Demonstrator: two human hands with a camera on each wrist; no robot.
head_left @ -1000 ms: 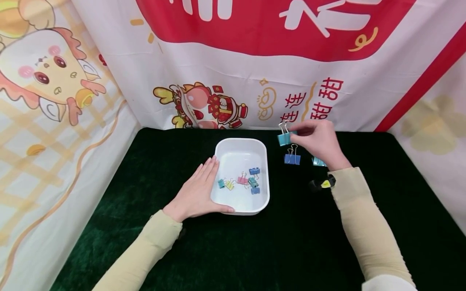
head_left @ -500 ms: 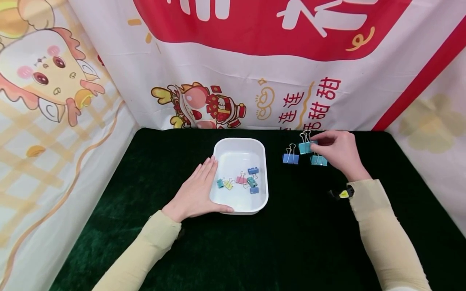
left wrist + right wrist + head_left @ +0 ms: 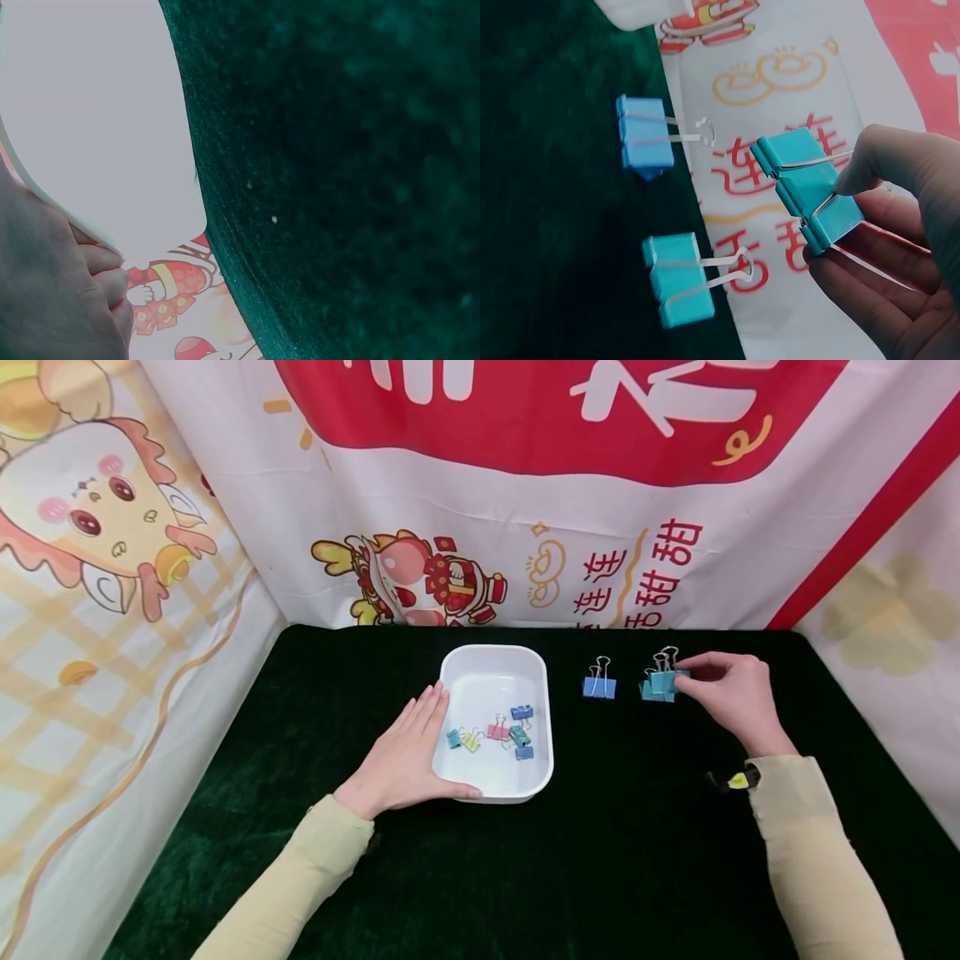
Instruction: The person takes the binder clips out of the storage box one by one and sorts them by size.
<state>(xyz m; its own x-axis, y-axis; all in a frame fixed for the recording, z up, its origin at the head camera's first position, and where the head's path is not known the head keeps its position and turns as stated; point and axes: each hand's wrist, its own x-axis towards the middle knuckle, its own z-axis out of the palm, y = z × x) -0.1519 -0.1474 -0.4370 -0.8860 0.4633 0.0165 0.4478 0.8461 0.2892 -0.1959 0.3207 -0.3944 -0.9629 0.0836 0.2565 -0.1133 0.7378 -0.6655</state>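
Observation:
My right hand (image 3: 738,700) pinches a large teal binder clip (image 3: 806,184) at one end between thumb and fingers, its wire handles pointing up. In the head view it overlaps a second teal binder clip (image 3: 651,695), which stands on the green cloth. The right wrist view shows a gap between the two. To their left stands a blue binder clip (image 3: 599,687). My left hand (image 3: 401,756) rests along the left side of a white tray (image 3: 480,779), fingers straight and thumb over the near rim.
Inside the tray lie several small binder clips, among them a pink one (image 3: 497,732), a yellow one (image 3: 471,742) and a blue one (image 3: 522,712). Dark green cloth (image 3: 480,877) covers the table. A printed curtain (image 3: 420,485) hangs right behind its far edge.
My right hand has carried the held teal clip to the right and down, past the blue clip to the standing teal one. The left hand keeps its place on the tray.

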